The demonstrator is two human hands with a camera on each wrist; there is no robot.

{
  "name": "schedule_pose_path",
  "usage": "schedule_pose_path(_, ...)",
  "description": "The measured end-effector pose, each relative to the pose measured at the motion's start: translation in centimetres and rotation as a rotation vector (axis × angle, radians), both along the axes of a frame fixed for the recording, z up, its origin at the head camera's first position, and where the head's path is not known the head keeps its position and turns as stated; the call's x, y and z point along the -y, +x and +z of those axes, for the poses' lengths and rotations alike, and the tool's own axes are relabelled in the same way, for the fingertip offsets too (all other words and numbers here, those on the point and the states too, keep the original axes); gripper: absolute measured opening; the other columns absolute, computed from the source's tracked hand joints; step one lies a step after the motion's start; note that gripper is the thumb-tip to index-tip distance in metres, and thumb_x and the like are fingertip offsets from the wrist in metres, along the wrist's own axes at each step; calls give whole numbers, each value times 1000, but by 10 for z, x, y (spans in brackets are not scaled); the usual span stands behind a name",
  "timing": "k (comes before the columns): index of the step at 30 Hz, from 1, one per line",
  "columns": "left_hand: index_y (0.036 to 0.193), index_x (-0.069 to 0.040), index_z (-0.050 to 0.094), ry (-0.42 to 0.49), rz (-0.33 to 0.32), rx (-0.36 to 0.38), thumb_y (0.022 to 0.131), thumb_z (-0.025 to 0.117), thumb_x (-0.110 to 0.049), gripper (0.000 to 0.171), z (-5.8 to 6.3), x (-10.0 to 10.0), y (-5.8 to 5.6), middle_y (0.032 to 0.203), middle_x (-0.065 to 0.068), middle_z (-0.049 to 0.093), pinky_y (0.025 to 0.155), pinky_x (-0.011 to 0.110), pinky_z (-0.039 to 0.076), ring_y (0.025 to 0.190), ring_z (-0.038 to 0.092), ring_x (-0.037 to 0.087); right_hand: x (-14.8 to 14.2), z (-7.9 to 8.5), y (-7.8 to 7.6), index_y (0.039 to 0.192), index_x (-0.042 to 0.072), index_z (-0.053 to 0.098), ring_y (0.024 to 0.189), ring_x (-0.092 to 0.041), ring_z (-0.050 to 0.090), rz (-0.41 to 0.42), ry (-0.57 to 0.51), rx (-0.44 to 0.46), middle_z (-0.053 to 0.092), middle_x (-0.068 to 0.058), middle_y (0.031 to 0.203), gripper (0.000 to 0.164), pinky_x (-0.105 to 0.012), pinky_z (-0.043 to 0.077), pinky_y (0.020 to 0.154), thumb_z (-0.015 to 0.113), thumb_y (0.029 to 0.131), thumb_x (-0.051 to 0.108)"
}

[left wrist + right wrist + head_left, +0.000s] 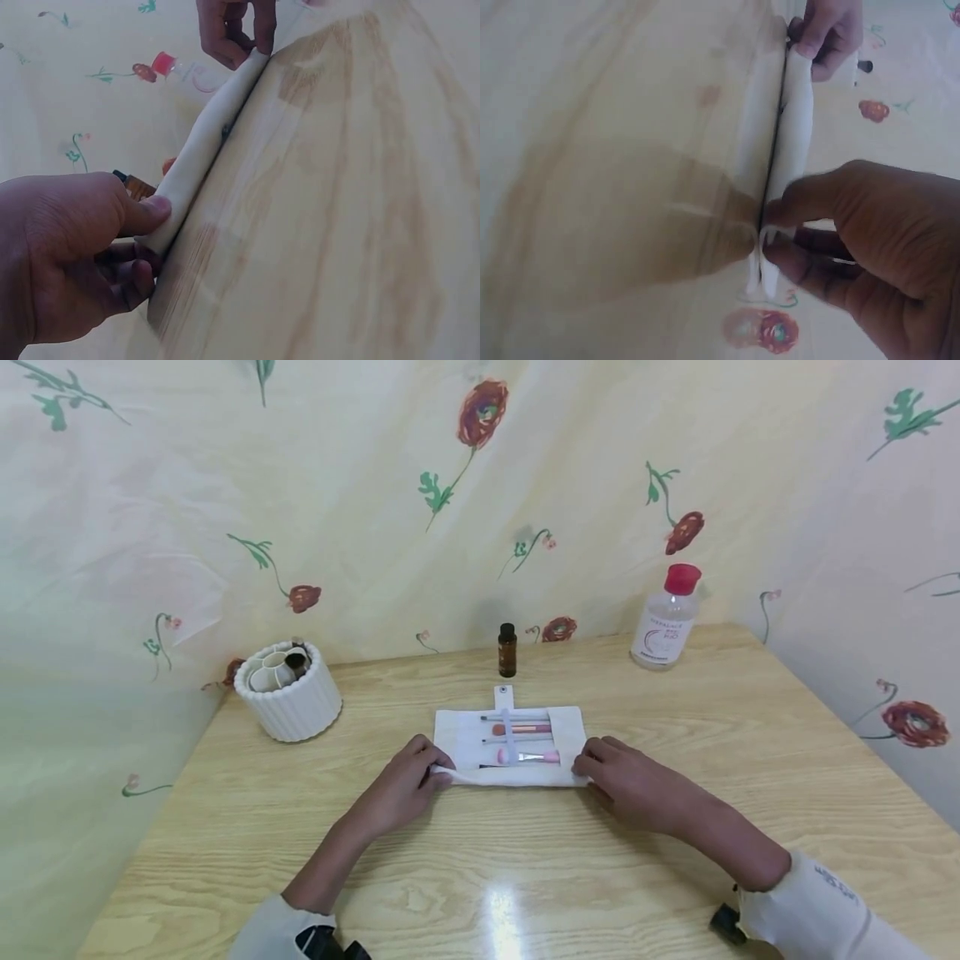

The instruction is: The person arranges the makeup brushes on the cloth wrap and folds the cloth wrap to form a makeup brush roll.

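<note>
A white makeup brush roll (465, 735) lies on the table with its near edge folded up. Several brushes, among them a pink-handled brush (536, 757), sit crosswise in it under a thin strap (509, 737). A tab with a snap (503, 696) sticks out at the far side. My left hand (408, 777) pinches the near left corner of the fold between thumb and fingers. At the near right corner my right hand (626, 781) pinches the same edge. In the left wrist view the folded edge (202, 142) runs between both hands.
Behind the roll stands a small brown bottle (507, 652) with a black cap. A clear bottle (663, 627) with a red cap is at the back right. To the left is a ribbed white holder (292, 702) containing brushes. A flowered cloth (375, 510) hangs behind the table (600, 893).
</note>
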State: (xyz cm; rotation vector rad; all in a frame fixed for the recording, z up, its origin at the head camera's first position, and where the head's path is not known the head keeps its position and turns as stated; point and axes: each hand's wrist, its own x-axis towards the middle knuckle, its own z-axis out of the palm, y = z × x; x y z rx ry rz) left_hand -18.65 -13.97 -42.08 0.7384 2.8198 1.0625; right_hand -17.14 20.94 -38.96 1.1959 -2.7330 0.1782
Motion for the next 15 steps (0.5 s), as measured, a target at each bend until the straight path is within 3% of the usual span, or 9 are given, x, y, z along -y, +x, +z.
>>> schedule_pose_path(9, 106, -13, 65, 56, -31, 1, 101, 61, -13, 7, -7, 3, -5, 101, -3, 53, 76, 28, 49, 85, 52, 11, -8, -7, -12, 118, 2, 69, 83, -13, 58, 32, -44, 18, 60, -8, 107, 32, -24, 54, 69, 71, 87, -2)
schedule_pose_path(15, 111, -18, 63, 105, 38, 0, 103, 57, -17, 10, -8, -1, -10, 94, -5, 58, 69, 29, 48, 78, 54, 13, -13, -9, -18, 127, 5, 61, 87, -10, 57, -16, -153, 115, 57, -4, 110, 37, -25, 56, 75, 68, 91, -3)
